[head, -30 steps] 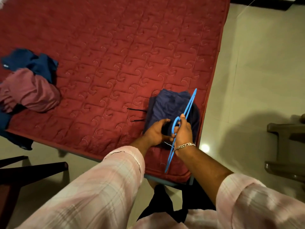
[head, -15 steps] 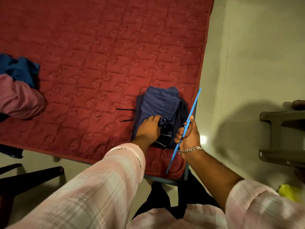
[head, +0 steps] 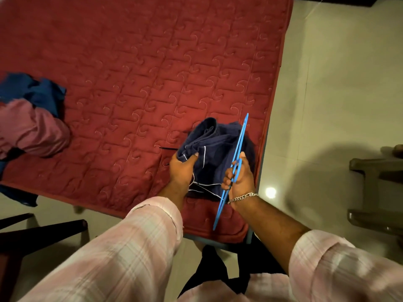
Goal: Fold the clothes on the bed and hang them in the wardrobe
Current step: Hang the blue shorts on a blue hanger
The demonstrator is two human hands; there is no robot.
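A folded navy garment (head: 214, 147) with thin white piping lies near the bed's near right corner, its left edge lifted. My left hand (head: 182, 171) grips that lifted edge, thumb on top of the cloth. My right hand (head: 238, 178) holds a blue plastic hanger (head: 234, 164) edge-on, just right of the garment, its fingers curled round the hanger's middle. A chain bracelet sits on that wrist. A pink garment (head: 32, 129) and a blue garment (head: 37, 92) lie crumpled at the bed's left edge.
The red quilted bed (head: 152, 62) fills the upper left. Pale tiled floor (head: 338, 94) runs along its right side. A brown plastic chair (head: 375, 188) stands at the right edge, dark furniture legs (head: 43, 229) at lower left. Blue cloth (head: 17, 195) hangs off the bed's near left edge.
My left hand went from pressing flat on the navy garment to gripping and lifting its left edge. The hanger in my right hand shifted slightly closer to the garment.
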